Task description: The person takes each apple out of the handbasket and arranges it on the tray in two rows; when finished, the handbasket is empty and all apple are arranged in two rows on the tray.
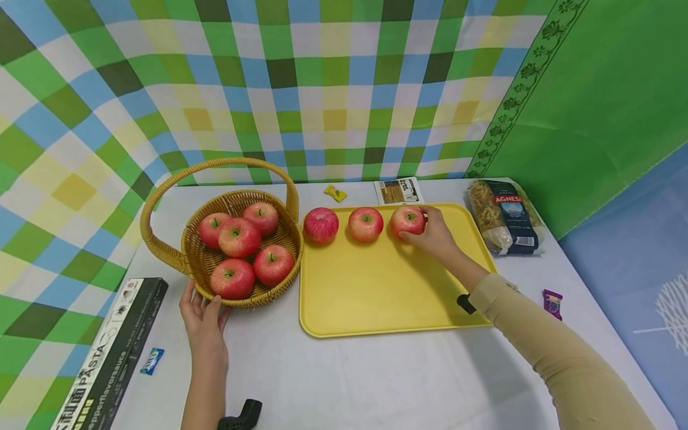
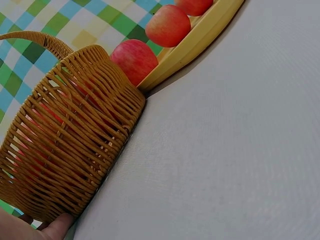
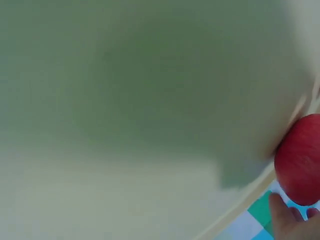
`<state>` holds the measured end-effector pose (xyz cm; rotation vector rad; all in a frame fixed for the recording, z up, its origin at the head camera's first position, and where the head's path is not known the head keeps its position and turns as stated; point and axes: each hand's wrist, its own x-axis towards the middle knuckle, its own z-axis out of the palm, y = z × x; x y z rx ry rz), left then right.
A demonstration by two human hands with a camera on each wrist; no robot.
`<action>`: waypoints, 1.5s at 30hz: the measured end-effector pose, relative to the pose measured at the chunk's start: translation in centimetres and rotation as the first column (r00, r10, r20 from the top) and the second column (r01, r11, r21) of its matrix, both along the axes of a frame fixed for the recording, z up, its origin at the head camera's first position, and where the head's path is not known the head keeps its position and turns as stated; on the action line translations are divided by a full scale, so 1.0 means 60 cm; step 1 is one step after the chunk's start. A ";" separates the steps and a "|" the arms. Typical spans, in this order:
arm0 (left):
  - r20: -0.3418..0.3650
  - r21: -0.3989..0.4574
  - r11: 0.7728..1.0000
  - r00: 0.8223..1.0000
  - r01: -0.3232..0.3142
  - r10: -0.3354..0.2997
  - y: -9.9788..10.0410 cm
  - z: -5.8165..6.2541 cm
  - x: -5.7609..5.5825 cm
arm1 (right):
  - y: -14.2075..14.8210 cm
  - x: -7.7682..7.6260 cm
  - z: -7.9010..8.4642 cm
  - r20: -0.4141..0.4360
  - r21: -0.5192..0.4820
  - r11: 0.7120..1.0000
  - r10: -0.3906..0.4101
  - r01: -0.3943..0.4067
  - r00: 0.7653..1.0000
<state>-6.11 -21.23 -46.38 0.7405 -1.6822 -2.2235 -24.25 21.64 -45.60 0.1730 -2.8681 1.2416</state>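
Observation:
My right hand (image 1: 434, 233) grips a red apple (image 1: 407, 220) at the far edge of the yellow tray (image 1: 376, 292), thumb on its near side and fingers behind. In the right wrist view, fingers (image 3: 287, 220) show beside the apple (image 3: 300, 162). Two more apples sit to its left in a row, one in the middle (image 1: 365, 224) and one at the tray's corner (image 1: 321, 226). My left hand (image 1: 204, 322) touches the near side of a wicker basket (image 1: 295, 257), its thumb and fingers spread against the outside. Several apples (image 1: 239, 237) lie in the basket.
A long pasta box (image 1: 115, 352) and a blue wrapped candy (image 1: 152, 361) lie at the left. Behind the tray are a yellow candy (image 1: 335, 193) and a flat packet (image 1: 399, 191). At right are a pasta bag (image 1: 505, 216) and a purple candy (image 1: 552, 304).

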 end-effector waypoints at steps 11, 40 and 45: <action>0.008 -0.016 1.000 1.000 0.009 -0.009 -0.002 -0.005 0.002 | -0.044 0.027 0.034 -0.243 -0.054 0.996 0.051 -0.066 0.969; 0.010 -0.008 1.000 1.000 -0.007 0.007 0.002 -0.005 0.000 | -0.327 0.089 0.065 -0.241 -0.103 0.900 0.391 -0.424 0.888; 0.003 -0.007 1.000 1.000 -0.009 0.009 0.002 -0.004 0.000 | -0.369 0.085 0.067 -0.212 -0.084 0.882 0.439 -0.464 0.873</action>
